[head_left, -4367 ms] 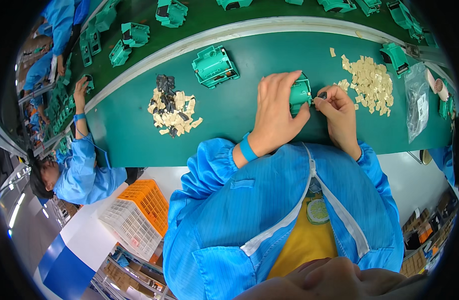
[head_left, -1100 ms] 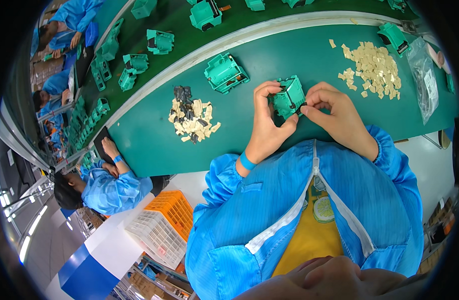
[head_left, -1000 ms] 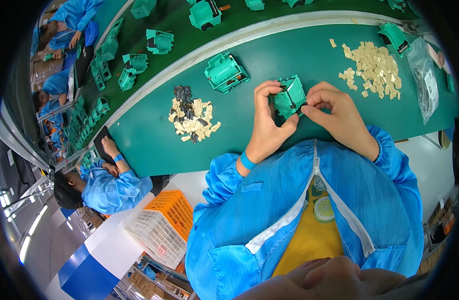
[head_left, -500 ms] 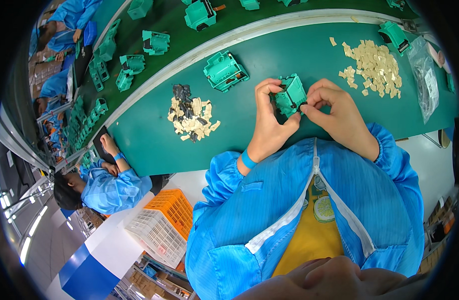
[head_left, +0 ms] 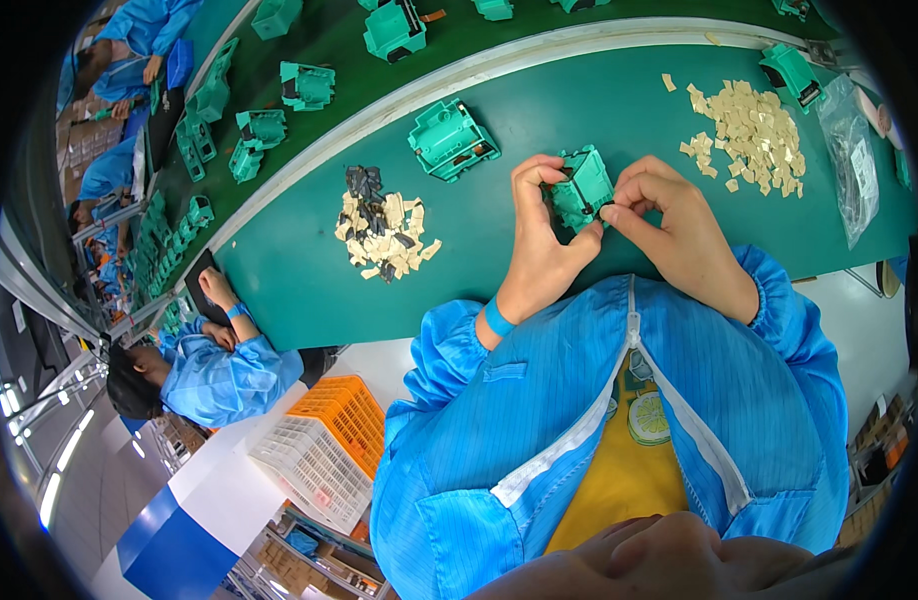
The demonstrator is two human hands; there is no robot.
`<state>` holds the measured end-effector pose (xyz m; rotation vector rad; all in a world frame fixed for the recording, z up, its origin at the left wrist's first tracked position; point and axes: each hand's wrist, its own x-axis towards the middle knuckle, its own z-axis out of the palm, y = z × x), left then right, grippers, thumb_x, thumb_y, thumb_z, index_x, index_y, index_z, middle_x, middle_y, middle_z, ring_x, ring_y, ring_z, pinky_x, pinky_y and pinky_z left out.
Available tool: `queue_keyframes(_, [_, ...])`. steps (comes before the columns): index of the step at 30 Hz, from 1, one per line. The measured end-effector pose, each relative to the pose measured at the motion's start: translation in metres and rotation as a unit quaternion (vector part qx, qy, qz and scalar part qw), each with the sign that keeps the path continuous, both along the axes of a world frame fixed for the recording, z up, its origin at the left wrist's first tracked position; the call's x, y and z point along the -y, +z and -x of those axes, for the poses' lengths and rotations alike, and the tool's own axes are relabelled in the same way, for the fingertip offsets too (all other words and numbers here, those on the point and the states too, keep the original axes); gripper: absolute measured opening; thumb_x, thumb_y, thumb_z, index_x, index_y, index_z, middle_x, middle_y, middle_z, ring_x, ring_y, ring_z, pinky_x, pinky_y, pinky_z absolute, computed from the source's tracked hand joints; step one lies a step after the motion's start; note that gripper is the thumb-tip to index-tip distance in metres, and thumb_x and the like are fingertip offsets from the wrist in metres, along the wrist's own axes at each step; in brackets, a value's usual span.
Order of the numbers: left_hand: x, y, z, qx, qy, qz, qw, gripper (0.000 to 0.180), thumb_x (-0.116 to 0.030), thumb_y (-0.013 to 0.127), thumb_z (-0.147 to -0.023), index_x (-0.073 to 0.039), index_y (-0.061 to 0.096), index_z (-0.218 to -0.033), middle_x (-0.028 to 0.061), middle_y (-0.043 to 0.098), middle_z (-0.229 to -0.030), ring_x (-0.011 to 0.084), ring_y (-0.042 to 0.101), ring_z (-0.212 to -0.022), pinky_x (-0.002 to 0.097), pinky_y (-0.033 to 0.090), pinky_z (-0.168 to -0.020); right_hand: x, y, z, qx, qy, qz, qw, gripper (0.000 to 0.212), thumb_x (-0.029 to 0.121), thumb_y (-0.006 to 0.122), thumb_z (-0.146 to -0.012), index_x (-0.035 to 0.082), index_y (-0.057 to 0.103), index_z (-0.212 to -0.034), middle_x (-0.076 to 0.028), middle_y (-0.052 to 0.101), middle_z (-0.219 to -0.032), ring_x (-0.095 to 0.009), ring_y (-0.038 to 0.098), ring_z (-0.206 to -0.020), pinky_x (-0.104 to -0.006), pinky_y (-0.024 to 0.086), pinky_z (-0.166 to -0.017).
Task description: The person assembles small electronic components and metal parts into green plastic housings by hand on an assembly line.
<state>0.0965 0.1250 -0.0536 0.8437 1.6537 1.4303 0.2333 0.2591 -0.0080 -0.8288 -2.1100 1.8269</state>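
Observation:
A green plastic housing [head_left: 585, 185] with dark strips along its edges is tilted in my left hand [head_left: 539, 225], whose fingers and thumb grip its left side and near edge. At the housing's near right corner, the thumb and fingertips of my right hand [head_left: 669, 215] are pinched together. Whatever lies between them is too small to make out. Another green housing [head_left: 453, 140] rests on the table, further off and to the left. A pile of cream and black small pieces [head_left: 384, 225] lies left of my hands; cream flat pieces [head_left: 749, 135] are heaped to the right.
Beyond a pale rail [head_left: 379, 105], a dark green belt carries several green housings [head_left: 307, 86]. One more housing [head_left: 791, 75] and a clear plastic bag [head_left: 847, 155] lie at the far right. A co-worker in blue [head_left: 229, 370] sits at left, near stacked crates [head_left: 324, 455].
My right fingertips have shifted slightly at the housing's corner, and a dark bit seen there earlier is now covered. The housings on the belt have slid a little to the left.

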Motion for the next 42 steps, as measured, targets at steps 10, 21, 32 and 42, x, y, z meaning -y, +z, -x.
queue_keyframes(10, [0.0, -0.003, -0.002, 0.0, 0.007, -0.017, 1.0, 0.061, 0.009, 0.064, -0.076, -0.008, 0.037, -0.128, 0.0114, 0.031, -0.139, 0.0221, 0.041, -0.129, 0.0392, 0.04, -0.109, 0.003, -0.001, 0.001, 0.004, -0.007, -0.016, 1.0, 0.014, 0.005, 0.071, -0.092, -0.004, 0.062, -0.087, -0.011, 0.061, -0.095, -0.019, 0.062, -0.077, -0.0312, 0.052, -0.069])
queue_keyframes(21, [0.001, 0.004, -0.001, 0.101, 0.016, -0.031, 0.994, 0.06, 0.009, 0.064, -0.077, -0.01, 0.041, -0.129, 0.0086, 0.035, -0.139, 0.0206, 0.042, -0.129, 0.0365, 0.041, -0.106, -0.007, -0.015, 0.004, -0.028, -0.026, 0.19, 0.981, 0.025, 0.006, 0.072, -0.092, 0.004, 0.056, -0.11, -0.002, 0.063, -0.094, -0.01, 0.061, -0.082, -0.0268, 0.049, -0.07])
queue_keyframes(32, [-0.003, 0.066, 0.022, 0.022, 0.03, -0.044, 0.998, 0.07, -0.005, 0.078, -0.081, -0.011, 0.046, -0.142, 0.0086, 0.034, -0.147, 0.0239, 0.039, -0.139, 0.0446, 0.046, -0.108, -0.02, 0.003, 0.027, -0.177, -0.004, 0.266, 0.948, 0.028, 0.006, 0.063, -0.099, 0.003, 0.052, -0.124, -0.005, 0.067, -0.101, -0.01, 0.063, -0.09, -0.0252, 0.05, -0.078])
queue_keyframes(42, [-0.041, 0.011, 0.221, -0.547, 0.306, 0.167, 0.761, 0.057, -0.009, 0.073, -0.071, 0.0, 0.054, -0.125, 0.0259, 0.046, -0.137, 0.0444, 0.043, -0.13, 0.0514, 0.038, -0.11, -0.025, -0.003, 0.019, -0.118, 0.012, 0.178, 0.977, 0.013, 0.011, 0.061, -0.102, 0.0, 0.06, -0.11, -0.003, 0.066, -0.096, -0.01, 0.062, -0.09, -0.0249, 0.051, -0.081])
